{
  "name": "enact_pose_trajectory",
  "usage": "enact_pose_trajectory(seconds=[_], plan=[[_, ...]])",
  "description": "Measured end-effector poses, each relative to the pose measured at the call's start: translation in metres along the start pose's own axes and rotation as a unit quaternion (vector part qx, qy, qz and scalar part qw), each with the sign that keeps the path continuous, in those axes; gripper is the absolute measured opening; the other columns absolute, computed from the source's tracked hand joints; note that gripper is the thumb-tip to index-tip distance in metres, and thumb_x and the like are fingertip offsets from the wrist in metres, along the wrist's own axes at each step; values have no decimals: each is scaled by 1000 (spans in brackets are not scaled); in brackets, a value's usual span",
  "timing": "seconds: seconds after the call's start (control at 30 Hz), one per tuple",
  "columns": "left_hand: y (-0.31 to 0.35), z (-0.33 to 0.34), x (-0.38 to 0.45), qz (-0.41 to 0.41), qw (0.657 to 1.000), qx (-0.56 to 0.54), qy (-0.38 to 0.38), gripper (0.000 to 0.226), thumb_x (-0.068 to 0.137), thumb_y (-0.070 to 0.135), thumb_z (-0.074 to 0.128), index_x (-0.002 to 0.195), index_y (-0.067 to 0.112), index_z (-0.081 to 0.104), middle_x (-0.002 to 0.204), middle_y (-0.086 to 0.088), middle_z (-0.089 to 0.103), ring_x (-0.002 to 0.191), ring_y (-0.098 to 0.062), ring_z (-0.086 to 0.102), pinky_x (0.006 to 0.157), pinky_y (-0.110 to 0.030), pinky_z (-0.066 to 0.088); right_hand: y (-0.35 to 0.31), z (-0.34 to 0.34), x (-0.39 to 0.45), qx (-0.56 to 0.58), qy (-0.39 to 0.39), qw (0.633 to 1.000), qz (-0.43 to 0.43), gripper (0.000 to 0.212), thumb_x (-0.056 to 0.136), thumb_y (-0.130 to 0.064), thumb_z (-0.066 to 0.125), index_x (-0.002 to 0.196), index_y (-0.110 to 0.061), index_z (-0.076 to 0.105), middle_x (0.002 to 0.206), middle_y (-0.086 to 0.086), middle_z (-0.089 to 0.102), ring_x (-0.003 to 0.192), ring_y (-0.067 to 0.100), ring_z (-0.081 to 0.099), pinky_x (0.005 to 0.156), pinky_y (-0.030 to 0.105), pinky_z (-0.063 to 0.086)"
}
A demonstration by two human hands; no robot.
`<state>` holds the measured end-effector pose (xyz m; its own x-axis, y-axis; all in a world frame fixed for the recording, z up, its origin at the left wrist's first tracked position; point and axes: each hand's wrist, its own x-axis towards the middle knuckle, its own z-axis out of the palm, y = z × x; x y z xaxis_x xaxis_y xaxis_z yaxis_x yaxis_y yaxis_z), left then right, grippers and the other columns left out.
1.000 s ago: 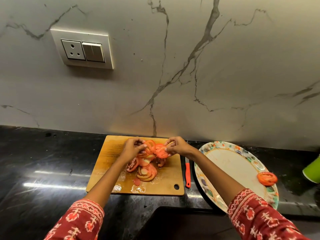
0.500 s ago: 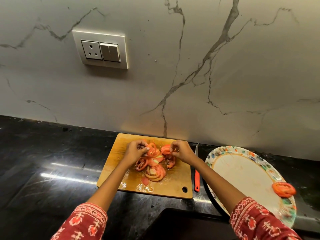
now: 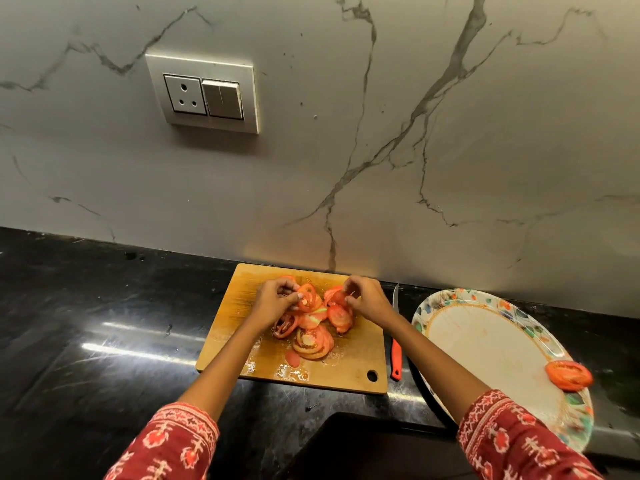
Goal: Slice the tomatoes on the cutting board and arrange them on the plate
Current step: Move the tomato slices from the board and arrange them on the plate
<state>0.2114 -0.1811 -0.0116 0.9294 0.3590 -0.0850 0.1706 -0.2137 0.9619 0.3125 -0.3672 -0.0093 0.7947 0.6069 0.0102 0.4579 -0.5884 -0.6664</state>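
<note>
A heap of tomato slices [image 3: 311,336] lies on the wooden cutting board [image 3: 349,370] in the middle of the black counter. My left hand [image 3: 273,303] pinches a tomato slice [image 3: 306,297] at the heap's top left. My right hand [image 3: 367,299] grips other slices [image 3: 337,297] at the heap's top right. To the right stands a patterned plate [image 3: 485,341] with one tomato slice [image 3: 568,375] on its right rim. A knife with a red handle [image 3: 396,355] lies between board and plate.
The marble wall with a socket and switch panel [image 3: 204,95] rises directly behind the board. Black counter [image 3: 86,323] stretches to the left. A dark recess [image 3: 363,448] opens at the counter's front edge between my arms.
Both hands stay at the slice heap and have closed in slightly on the slices they hold. The view has shifted left, so board and plate sit further right in frame.
</note>
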Motion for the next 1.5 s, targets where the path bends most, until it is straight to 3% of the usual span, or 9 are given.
enact_pose_trajectory(seconds=[0.27,0.43,0.57,0.73,0.87,1.07,1.2,1.33,1.5], plan=[[-1,-3,1,-11,1000,-1,2,20,82,-3,63,77,17,60,81,-2,61,69,-13,62,55,-16,54,11,-12,3,-19,50,998,23,10,78,-4,70,88,-2,70,90,10,69,78,12,57,71,22,46],[-2,-2,2,-11,1000,5,3,19,82,-1,63,78,17,60,82,-2,62,70,-14,63,56,-17,54,17,-7,-3,-94,-107,989,44,24,76,-26,76,89,-7,70,94,7,68,80,11,57,67,22,45],[-3,-4,2,-16,1000,-6,21,17,82,-1,62,79,15,60,80,-3,61,67,-12,62,55,-16,53,4,-5,6,-114,-22,993,38,19,86,-17,65,102,-8,67,105,8,67,94,19,62,78,30,50],[-6,-11,2,-17,999,0,40,9,83,0,62,85,9,61,79,-6,60,60,-10,62,52,-14,53,-10,6,12,-202,-42,974,90,22,85,-18,61,106,-10,60,109,9,63,102,25,58,73,30,44],[-6,-14,-1,-11,999,4,41,9,83,-1,63,88,7,61,81,-6,60,65,-14,61,52,-14,53,-6,11,17,-112,-62,984,125,15,78,-13,70,85,-14,57,91,7,60,81,18,55,69,32,47],[-8,-14,-2,4,999,22,36,14,81,0,65,79,13,60,76,-3,60,54,0,61,52,-13,51,-9,-8,19,-15,-69,994,86,10,78,-8,73,84,-5,65,72,1,62,67,11,56,72,33,50],[-4,-12,0,2,999,24,30,16,81,2,65,77,16,60,73,-3,61,51,1,61,50,-13,51,-21,-28,20,52,-30,996,64,24,79,-6,73,67,-20,56,73,4,62,69,15,60,69,30,54],[3,-6,3,15,999,26,27,13,81,1,65,79,13,60,72,-4,61,51,-1,61,52,-14,52,-25,-47,18,74,-54,993,80,20,80,-3,71,70,-15,58,67,2,62,60,10,62,58,19,55],[19,24,4,15,1000,13,-1,9,82,-4,63,82,5,59,68,-5,59,48,-2,60,49,-14,51,-7,-75,-1,118,-44,985,114,17,81,1,68,72,-12,60,73,10,64,63,14,62,61,20,54]])
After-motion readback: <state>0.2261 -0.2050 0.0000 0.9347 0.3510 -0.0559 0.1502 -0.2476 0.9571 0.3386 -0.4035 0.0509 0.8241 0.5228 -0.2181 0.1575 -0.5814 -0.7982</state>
